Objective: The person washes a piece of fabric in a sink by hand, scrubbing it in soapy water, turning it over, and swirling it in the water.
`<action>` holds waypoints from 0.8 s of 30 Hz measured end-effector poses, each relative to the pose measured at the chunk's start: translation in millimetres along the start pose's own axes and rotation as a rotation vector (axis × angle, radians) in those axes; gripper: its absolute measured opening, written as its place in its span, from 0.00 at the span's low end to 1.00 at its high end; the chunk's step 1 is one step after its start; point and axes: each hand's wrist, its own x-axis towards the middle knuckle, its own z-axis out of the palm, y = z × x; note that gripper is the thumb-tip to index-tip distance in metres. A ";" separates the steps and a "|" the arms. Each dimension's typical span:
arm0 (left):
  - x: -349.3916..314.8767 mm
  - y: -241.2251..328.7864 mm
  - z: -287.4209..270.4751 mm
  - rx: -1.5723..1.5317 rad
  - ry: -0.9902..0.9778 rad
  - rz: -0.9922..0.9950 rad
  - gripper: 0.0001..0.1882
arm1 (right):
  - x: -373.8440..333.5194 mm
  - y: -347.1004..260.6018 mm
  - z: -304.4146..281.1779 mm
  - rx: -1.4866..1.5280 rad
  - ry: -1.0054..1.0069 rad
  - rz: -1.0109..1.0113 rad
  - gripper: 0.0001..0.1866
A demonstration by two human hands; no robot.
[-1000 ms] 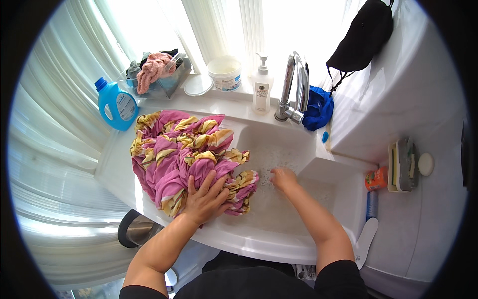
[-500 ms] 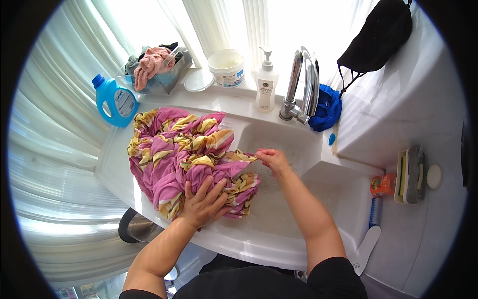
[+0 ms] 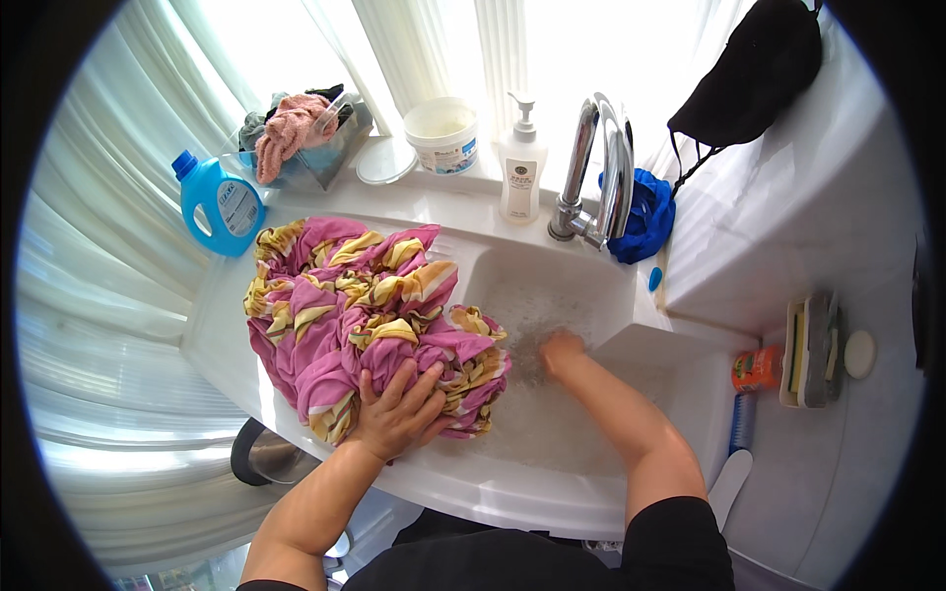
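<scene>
A bunched pink cloth (image 3: 325, 335) with yellow and white patterning lies heaped on the left part of the white sink (image 3: 217, 315). Its right end hangs over into the basin. With fingers spread, my left hand (image 3: 399, 412) rests flat on the near side of the cloth. My right hand (image 3: 562, 353) reaches into the cloudy water (image 3: 552, 419) of the basin, apart from the cloth. The fingers of that hand are hidden under the surface, so what they hold, if anything, does not show.
Behind the basin stand a chrome faucet (image 3: 613, 177), a white pump bottle (image 3: 520, 172), a white tub (image 3: 440, 148) and a blue cloth (image 3: 645, 217). Far left are a blue detergent jug (image 3: 222, 209) and a clear bin (image 3: 335, 158). An orange can (image 3: 756, 369) and a brush (image 3: 742, 424) sit right.
My right hand has let go of the cloth's corner and moved down and right into the water. The left hand stays on the heap.
</scene>
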 end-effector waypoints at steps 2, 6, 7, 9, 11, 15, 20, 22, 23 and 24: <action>-0.8 -1.2 1.6 0.004 0.003 0.011 0.19 | 23.7 8.9 -22.9 0.035 -0.039 0.012 0.15; -4.7 -4.3 0.9 0.006 -0.012 0.041 0.23 | 43.1 -13.8 -116.1 0.651 0.656 -0.003 0.18; -6.4 -4.5 1.7 0.002 -0.002 0.031 0.21 | 45.2 -23.8 -137.5 0.856 0.701 -0.075 0.19; -7.0 -4.0 6.0 -0.009 0.020 0.020 0.19 | 69.3 -34.4 -150.1 0.966 0.795 -0.165 0.19; -4.3 -3.9 5.0 -0.002 0.022 0.024 0.18 | 83.6 -43.1 -157.4 1.118 0.713 -0.175 0.18; -7.7 -5.1 6.1 0.002 0.029 0.029 0.17 | 81.6 -58.1 -175.8 1.319 0.371 -0.114 0.13; -6.9 -4.7 6.6 0.004 0.036 0.034 0.16 | 75.3 -46.5 -155.7 1.356 0.531 -0.012 0.08; -5.2 -4.3 4.6 0.004 0.031 0.032 0.16 | 67.4 -32.4 -133.9 1.391 0.553 0.050 0.07; -4.3 -4.1 3.6 0.003 0.028 0.033 0.16 | 62.5 -24.2 -119.2 1.330 0.550 0.073 0.07; -4.3 -3.5 3.7 0.003 0.033 0.028 0.16 | 57.3 -15.2 -99.3 1.266 0.546 0.099 0.07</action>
